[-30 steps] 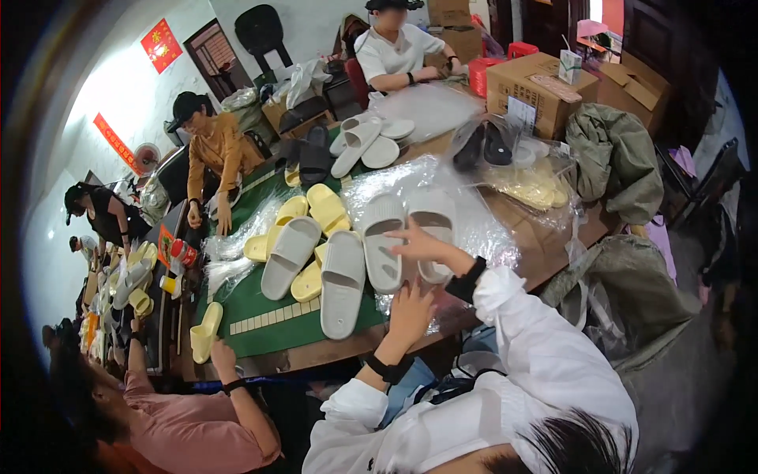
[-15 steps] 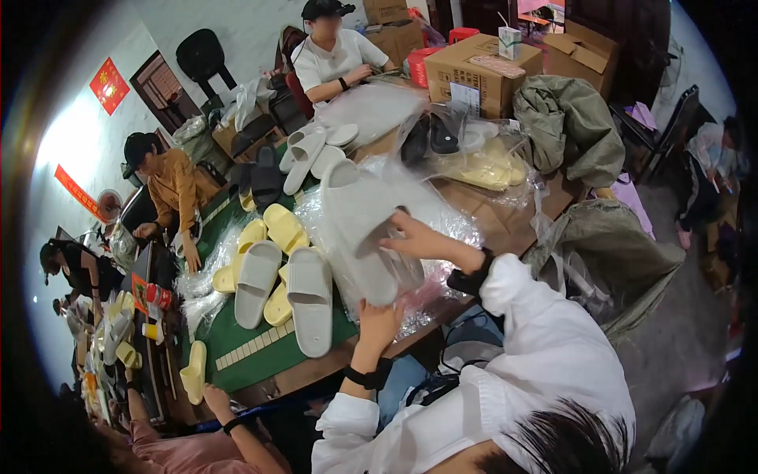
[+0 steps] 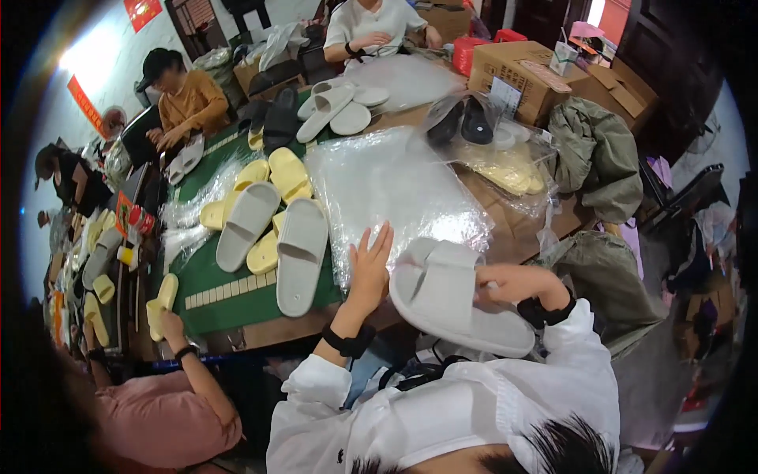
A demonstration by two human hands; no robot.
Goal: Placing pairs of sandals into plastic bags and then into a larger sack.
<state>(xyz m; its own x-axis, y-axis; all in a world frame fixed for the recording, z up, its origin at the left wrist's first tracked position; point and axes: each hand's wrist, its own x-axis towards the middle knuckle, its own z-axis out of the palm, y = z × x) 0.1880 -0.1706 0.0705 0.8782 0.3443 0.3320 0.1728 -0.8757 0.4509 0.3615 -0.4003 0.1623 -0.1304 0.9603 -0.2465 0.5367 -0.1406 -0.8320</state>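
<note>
My right hand grips grey slide slippers at the table's near edge, its fingers at the strap opening; they look like two laid together. Spread with fingers stretched out, my left hand is at the near edge of a stack of clear plastic bags and holds nothing. Just left of it, another grey slipper lies on the green mat. A second grey slipper rests over yellow slippers beside it.
Black slippers and pale slippers lie farther back. Bagged slippers, a cardboard box and grey-green sacks are at the right. At the left, a co-worker's hand holds a yellow slipper; other people sit around the table.
The grey slippers have moved from above the plastic bags down and right to the near edge. My left hand has let go of them and opened over the bags. The view has shifted.
</note>
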